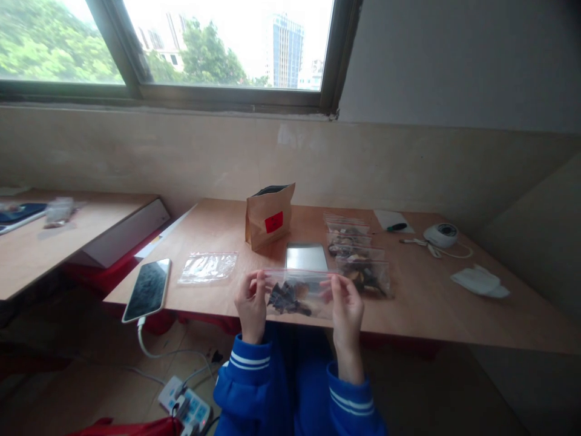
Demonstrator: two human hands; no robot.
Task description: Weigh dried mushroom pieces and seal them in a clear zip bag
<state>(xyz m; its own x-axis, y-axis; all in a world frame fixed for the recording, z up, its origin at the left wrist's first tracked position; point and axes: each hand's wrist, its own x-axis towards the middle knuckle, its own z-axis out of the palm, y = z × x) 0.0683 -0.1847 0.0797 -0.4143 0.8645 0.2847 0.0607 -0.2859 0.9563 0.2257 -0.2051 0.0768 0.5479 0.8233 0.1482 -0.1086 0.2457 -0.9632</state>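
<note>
While both hands are raised in front of the near edge of the wooden surface [454, 303], they hold one clear zip bag [297, 293] between them by its top strip. The left hand [252, 303] pinches the left end of the strip, with its fingers [260, 283] closed on the plastic. The right hand [345, 306] pinches the right end in the same way, fingers closed on the bag. Inside the bag are dark dried pieces, lying mostly at the lower left.

Behind the bag a small silver scale [307, 257] lies flat on the surface. Just right of it is a row of filled zip bags [358, 257], overlapping one another. A brown paper pouch [269, 216] with a red label stands upright further back, its top open. An empty clear bag [207, 267] lies flat to the left, and a phone [147, 289] with a cable rests at the left corner. At the far right are a white round device [440, 234] and a folded white cloth [480, 282], well apart from the hands.
</note>
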